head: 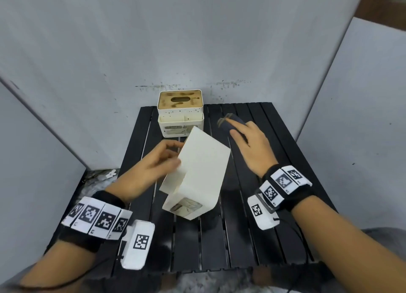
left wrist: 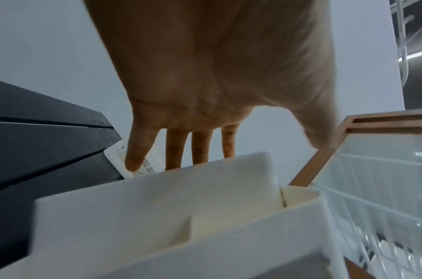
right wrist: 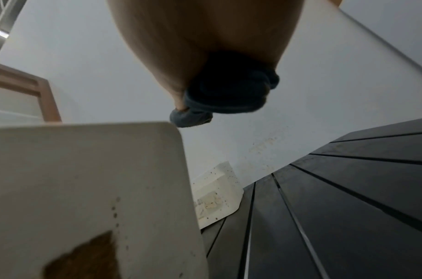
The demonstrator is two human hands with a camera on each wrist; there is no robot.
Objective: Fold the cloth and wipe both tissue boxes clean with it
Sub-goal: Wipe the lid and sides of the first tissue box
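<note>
In the right grip (head: 248, 143) is the dark cloth (head: 232, 122), squeezed tight above the black tabletop (head: 252, 237). Just left of it, the left grip (head: 153, 163) holds one white tissue box (head: 202, 167), tipped over. The other tissue box (head: 180, 112) stands upright past both grips. Two boxes, one cloth.

Staged data-capture booth, by the look: plain grey-white panel walls (head: 197, 40) boxing in a small black slatted table (head: 219, 248), black wristbands carrying square printed markers (head: 98, 218).
</note>
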